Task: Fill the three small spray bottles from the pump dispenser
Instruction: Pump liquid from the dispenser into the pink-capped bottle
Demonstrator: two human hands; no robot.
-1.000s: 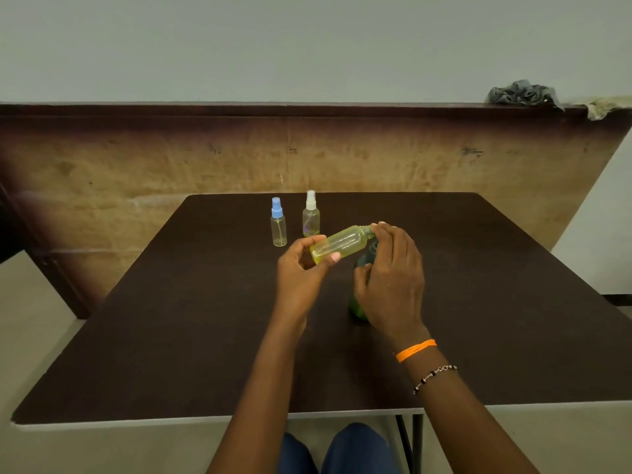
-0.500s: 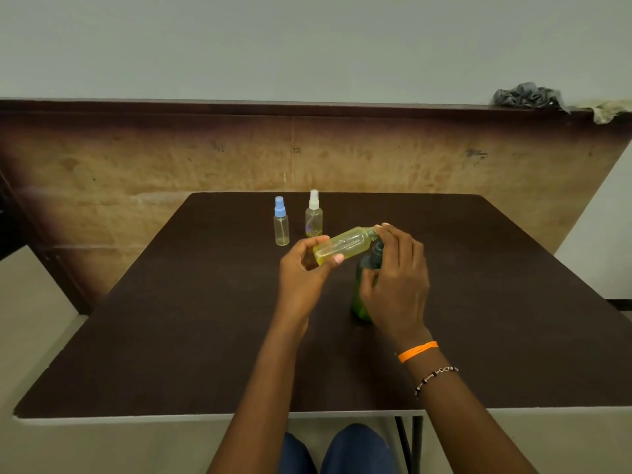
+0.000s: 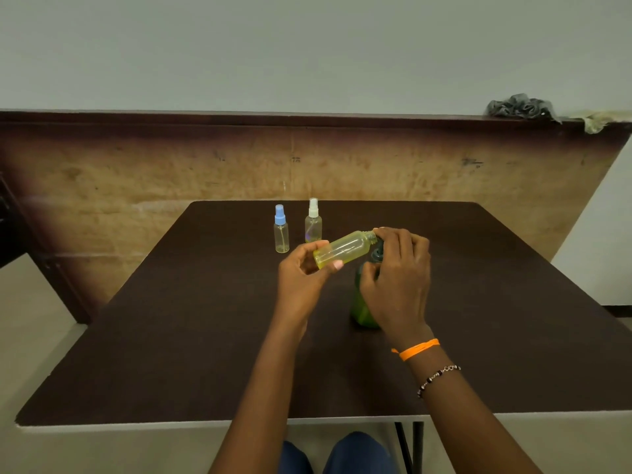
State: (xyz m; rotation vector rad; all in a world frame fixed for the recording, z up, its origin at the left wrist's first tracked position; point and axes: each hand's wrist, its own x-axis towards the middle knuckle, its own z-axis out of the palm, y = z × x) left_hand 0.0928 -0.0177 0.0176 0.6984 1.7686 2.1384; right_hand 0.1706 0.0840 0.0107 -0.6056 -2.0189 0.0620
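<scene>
I see my left hand pinching the base end of an uncapped spray bottle, thumb in front and fingers curled behind it, so the bottle lies tilted, its open neck raised toward the right. It holds yellowish liquid along its lower side. The neck meets the top of the green pump dispenser, which stands upright on the dark brown table just right of centre. My right hand is draped over the dispenser's pump head, fingers curled over it with the fingertips at the bottle's neck and the thumb against the dispenser's shoulder; most of the pump is hidden beneath the hand, so I cannot tell where the nozzle sits against the opening. On that wrist I see an orange band and a beaded bracelet. Farther back on the table stand two more small bottles, upright and close together but apart: the blue-capped bottle on the left and the white-capped bottle on the right, both mostly clear. A grey cloth lies on the ledge at the far right.
</scene>
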